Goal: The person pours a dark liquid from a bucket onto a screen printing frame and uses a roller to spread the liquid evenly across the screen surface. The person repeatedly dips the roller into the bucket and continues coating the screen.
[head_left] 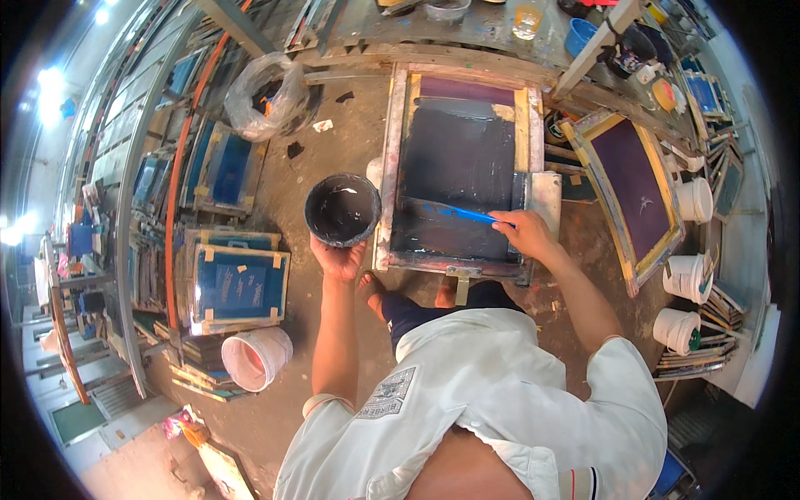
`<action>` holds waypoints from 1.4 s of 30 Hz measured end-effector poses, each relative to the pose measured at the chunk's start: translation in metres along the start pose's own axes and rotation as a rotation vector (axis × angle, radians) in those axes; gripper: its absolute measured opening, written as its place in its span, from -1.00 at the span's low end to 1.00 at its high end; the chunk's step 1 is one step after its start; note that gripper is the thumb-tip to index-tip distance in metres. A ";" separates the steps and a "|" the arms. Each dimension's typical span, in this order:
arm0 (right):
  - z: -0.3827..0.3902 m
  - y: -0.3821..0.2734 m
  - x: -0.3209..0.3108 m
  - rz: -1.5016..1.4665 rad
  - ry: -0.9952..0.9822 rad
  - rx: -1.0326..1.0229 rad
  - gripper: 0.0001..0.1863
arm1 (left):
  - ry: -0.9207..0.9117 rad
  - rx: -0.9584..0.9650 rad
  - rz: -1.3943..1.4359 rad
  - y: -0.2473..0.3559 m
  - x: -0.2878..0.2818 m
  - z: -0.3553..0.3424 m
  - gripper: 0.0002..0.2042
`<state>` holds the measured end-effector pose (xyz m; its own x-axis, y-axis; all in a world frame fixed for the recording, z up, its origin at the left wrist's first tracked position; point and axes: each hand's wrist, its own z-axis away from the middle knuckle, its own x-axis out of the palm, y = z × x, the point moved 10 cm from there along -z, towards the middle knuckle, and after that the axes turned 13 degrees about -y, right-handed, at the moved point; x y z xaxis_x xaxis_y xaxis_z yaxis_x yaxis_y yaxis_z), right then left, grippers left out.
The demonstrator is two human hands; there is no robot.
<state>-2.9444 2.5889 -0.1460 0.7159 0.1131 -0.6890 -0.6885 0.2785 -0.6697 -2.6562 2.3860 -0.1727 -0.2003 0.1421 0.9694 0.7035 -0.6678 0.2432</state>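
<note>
My left hand [338,260] is closed around the underside of a round dark bowl [314,223], holding it beside the left edge of a screen-printing frame [392,150]. Dark ink, with a pale glint on it, lies in the bowl. In my right hand [528,235] is the handle end of a long blue spatula [467,213]. Its far end points left across the frame and is smeared dark. The frame's mesh [454,158] is coated with dark, glossy ink, and a purple strip shows at the far end. Whether the spatula touches the mesh, I cannot tell.
A second taped frame [629,179] with purple mesh leans at the right, near several white buckets [688,277]. Stacked blue screens [237,283] and a pinkish-white bucket [257,358] stand at the left. A clear plastic bag [268,96] sits far left, by a cluttered bench [483,37].
</note>
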 end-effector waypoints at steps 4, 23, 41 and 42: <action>-0.007 -0.005 0.021 0.093 0.007 -0.109 -0.73 | 0.034 0.056 0.085 0.006 -0.022 0.021 -0.42; 0.005 -0.153 0.030 1.034 0.105 -0.325 -0.79 | 0.124 0.005 0.121 -0.034 -0.032 0.030 -0.41; 0.002 -0.159 0.030 1.013 0.042 -0.384 -0.80 | 0.066 -0.042 0.076 -0.030 -0.047 0.042 -0.44; 0.002 -0.156 0.034 1.012 0.028 -0.387 -0.80 | 0.071 -0.038 0.072 -0.030 -0.048 0.043 -0.44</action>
<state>-2.8122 2.5510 -0.0641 -0.2042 0.0978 -0.9740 -0.9519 -0.2521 0.1742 -2.6383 2.4303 -0.2246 -0.1992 0.0419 0.9791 0.6916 -0.7018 0.1707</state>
